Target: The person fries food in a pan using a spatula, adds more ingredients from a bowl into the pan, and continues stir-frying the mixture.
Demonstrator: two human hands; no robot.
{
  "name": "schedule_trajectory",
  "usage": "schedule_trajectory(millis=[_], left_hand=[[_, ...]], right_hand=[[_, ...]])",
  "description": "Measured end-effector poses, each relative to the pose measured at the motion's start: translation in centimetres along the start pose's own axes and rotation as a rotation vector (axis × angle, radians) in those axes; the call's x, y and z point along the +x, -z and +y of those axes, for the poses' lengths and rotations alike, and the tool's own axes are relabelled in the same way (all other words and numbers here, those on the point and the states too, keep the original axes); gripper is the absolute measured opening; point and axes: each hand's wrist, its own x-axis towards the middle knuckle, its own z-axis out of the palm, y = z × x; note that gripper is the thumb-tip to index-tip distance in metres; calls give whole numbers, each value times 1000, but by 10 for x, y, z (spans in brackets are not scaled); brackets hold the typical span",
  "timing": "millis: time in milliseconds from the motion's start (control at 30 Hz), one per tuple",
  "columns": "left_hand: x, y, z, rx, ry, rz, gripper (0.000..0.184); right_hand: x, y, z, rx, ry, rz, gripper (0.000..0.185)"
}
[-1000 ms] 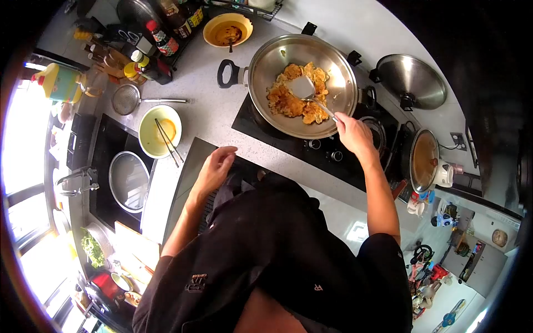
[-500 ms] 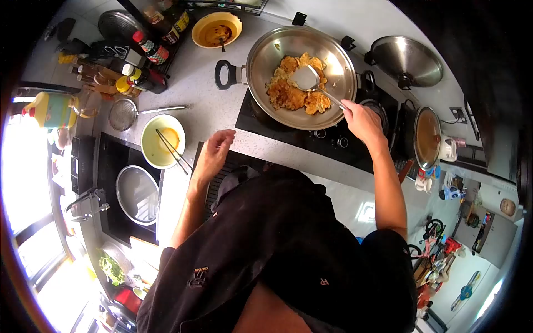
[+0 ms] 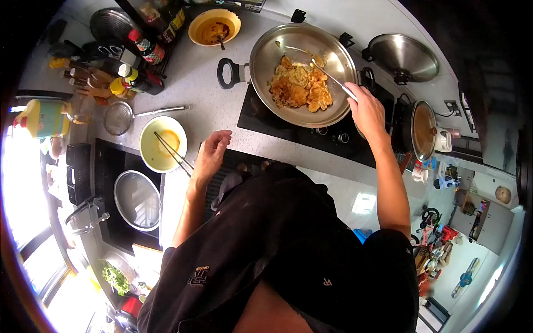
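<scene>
My right hand (image 3: 368,111) is wrapped round the handle of a metal spatula (image 3: 332,76). The spatula's blade is turned nearly edge-on at the far side of the wok (image 3: 265,50). Pieces of browned fried egg (image 3: 300,91) lie in the bottom of the wok. My left hand (image 3: 211,154) hangs over the counter edge, its fingers loosely bent and apart from the thumb, with nothing in it. Nearest to that hand is a pale green bowl (image 3: 145,139) with yellow egg residue, a pair of dark chopsticks (image 3: 176,154) resting in it.
The wok stands on a black hob (image 3: 261,111). A yellow bowl (image 3: 237,25) of sauce with a spoon is behind, near bottles (image 3: 145,79). A strainer (image 3: 118,118) lies left, above the sink holding a metal basin (image 3: 136,201). A domed lid (image 3: 408,55) leans right.
The spatula's blade has gone from lying flat over the egg to edge-on, farther back in the wok. My right hand has turned with it and shifted slightly right; the left barely moved.
</scene>
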Motion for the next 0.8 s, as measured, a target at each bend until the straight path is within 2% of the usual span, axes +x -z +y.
schedule_trajectory(millis=[267,600,800], left_hand=[[-6,17,-5,-26,57,79,35],[-3,15,2,-52,27,123,29],[-1,15,-4,15,8,130,29]], right_hand=[[6,-10,-20,-32,31,-120,34],[0,14,-14,108,24,1,32],[-14,24,-6,53,-61,-50,31]])
